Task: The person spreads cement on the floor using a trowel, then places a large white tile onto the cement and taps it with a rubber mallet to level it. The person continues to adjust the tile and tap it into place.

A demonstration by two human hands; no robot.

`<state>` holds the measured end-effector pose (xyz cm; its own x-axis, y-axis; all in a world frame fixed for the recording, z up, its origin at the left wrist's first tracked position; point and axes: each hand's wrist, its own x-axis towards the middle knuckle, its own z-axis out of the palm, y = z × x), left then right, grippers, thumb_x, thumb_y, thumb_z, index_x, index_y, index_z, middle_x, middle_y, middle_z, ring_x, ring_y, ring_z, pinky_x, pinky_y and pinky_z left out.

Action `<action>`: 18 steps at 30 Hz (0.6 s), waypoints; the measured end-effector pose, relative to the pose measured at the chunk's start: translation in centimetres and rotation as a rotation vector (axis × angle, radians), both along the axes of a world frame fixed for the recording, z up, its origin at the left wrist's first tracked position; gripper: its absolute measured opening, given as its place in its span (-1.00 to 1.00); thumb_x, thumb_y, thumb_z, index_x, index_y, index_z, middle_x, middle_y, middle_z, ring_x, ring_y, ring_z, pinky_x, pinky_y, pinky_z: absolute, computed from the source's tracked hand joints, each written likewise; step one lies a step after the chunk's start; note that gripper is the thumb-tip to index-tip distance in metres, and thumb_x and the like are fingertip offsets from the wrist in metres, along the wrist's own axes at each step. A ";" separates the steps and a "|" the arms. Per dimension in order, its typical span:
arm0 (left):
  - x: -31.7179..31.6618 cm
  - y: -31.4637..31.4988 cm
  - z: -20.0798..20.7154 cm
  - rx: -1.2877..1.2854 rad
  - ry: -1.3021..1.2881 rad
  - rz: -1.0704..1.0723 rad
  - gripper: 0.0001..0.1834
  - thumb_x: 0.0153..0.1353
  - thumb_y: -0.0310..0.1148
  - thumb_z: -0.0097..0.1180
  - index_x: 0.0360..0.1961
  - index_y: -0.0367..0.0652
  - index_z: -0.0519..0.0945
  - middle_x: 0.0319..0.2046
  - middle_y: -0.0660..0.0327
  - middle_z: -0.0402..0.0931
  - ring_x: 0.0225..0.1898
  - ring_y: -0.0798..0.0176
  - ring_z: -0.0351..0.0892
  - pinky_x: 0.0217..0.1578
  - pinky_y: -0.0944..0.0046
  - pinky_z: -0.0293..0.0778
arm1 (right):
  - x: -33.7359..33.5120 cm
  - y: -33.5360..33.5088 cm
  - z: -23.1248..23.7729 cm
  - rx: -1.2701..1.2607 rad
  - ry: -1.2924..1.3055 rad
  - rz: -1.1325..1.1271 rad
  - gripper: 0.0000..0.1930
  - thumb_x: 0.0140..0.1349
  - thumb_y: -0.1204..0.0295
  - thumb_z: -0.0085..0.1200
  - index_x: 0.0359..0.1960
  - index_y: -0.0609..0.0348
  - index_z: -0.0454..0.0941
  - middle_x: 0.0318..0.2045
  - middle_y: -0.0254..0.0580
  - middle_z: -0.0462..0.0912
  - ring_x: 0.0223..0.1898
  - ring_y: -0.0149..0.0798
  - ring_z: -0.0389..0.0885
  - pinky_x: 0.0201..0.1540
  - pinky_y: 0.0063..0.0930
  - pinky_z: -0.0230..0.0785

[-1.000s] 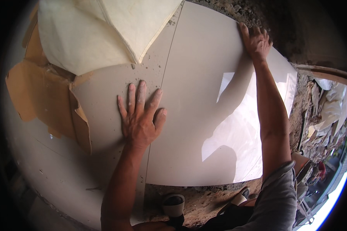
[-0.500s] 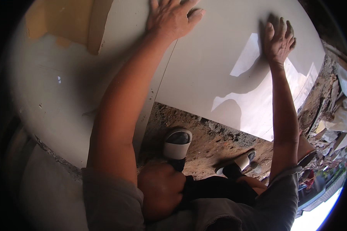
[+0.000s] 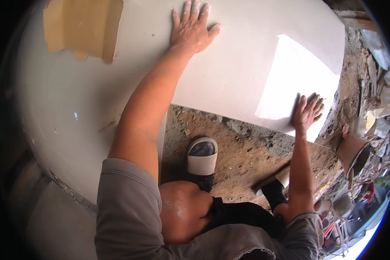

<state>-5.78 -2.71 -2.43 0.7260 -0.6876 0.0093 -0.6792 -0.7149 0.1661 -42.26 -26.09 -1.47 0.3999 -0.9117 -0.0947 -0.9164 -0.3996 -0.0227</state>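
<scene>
A large pale floor tile point(image 3: 234, 69) lies over rough mortar, with a bright patch of sunlight on its right part. My left hand point(image 3: 192, 32) rests on it near the seam with the tiled surface to the left, fingers spread and holding nothing. Close to the tile's near right corner, my right hand point(image 3: 307, 112) presses flat, its fingers apart and nothing in them. The neighbouring pale tile surface point(image 3: 69, 95) carries a few specks and small chips.
A torn piece of cardboard point(image 3: 82, 28) lies at the upper left. Bare earth and mortar point(image 3: 236, 158) stretch before my sandals point(image 3: 202, 160). A bucket point(image 3: 353, 151), several tools and rubble point(image 3: 383, 125) crowd the right side.
My right hand has come down the tile toward its near right corner. My left hand has shifted slightly, and its fingers now show in full. The view has tilted a little.
</scene>
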 end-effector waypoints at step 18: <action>-3.3 -10.2 5.2 0.511 -0.125 -0.057 -0.14 0.32 0.28 -0.30 0.46 -0.05 -0.03 0.48 0.10 -0.17 0.51 0.07 -0.31 0.43 -0.15 -0.33 | -32.0 0.0 17.8 0.517 0.181 -0.124 -0.65 0.28 0.13 0.07 -0.45 0.19 0.58 -0.36 -0.02 0.63 -0.10 -0.03 0.58 0.16 -0.13 0.24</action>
<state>-9.07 -12.96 2.73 0.7024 -0.6651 -0.2534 -0.7115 -0.6450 -0.2789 -74.23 -26.06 16.31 0.2286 -0.7676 -0.5988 -0.9633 -0.2671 -0.0254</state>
